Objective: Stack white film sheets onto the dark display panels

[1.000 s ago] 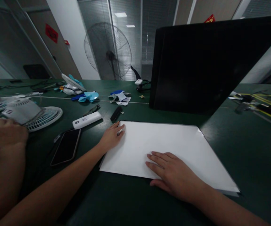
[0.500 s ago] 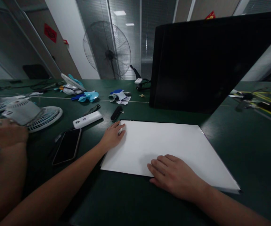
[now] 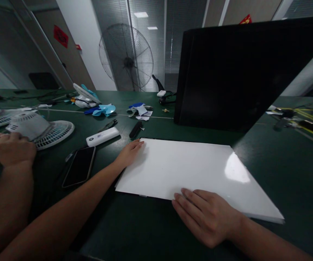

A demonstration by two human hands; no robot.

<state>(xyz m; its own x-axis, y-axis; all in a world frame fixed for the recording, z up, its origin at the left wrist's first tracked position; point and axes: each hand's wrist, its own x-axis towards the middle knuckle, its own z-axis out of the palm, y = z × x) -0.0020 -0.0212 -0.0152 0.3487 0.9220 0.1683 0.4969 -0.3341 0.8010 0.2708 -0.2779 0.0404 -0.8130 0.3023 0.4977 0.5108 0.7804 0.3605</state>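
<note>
A flat, white rectangular panel (image 3: 183, 163) lies on the dark green table, with a bright glare patch on its right part. At its far left corner is my left hand (image 3: 129, 154), closed over the left edge with its fingertips on the white surface; the thumb is hidden. My right hand (image 3: 205, 215) rests palm down at the near edge. Its fingers are stretched out over that edge, and the thumb does not show. Under the near edge a small pale tab (image 3: 143, 196) peeks out.
A large black panel (image 3: 235, 76) leans behind the white one. To the left are a phone (image 3: 79, 166), a white device (image 3: 102, 136) and a black object (image 3: 136, 129). Another person's hands (image 3: 15, 148) work by white fan parts (image 3: 55, 134). Yellow-striped items (image 3: 308, 119) lie right.
My right hand has shifted toward me and turned, its fingers straighter. My left hand has drawn back slightly at the edge. Glare has appeared on the white panel.
</note>
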